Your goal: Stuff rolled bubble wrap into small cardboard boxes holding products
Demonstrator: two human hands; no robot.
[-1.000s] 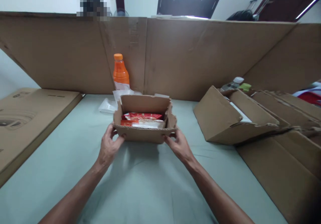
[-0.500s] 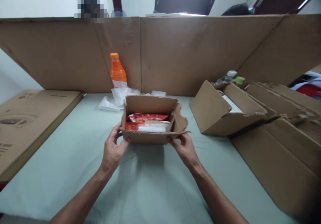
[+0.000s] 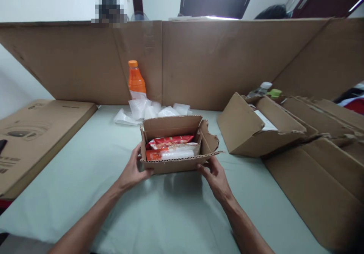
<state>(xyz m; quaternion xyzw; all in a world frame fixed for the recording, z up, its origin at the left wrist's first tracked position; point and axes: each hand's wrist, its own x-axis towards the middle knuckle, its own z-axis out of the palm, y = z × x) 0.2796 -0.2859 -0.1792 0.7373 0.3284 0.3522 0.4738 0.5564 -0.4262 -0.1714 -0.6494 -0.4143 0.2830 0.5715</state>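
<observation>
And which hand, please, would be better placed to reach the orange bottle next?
Probably the left hand: the orange bottle stands almost straight ahead of it, while the right hand is farther across. Both hold the open box, so the left must let go first.

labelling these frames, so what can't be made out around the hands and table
All in the head view:
- Left hand and right hand: some fingertips, behind the open box.
- Packets: lower parts, behind its front wall.
- Orange bottle: base, behind white plastic packaging.
- White-capped bottle: lower part, behind a tilted box.
- Red item: cut off by the right edge.
</observation>
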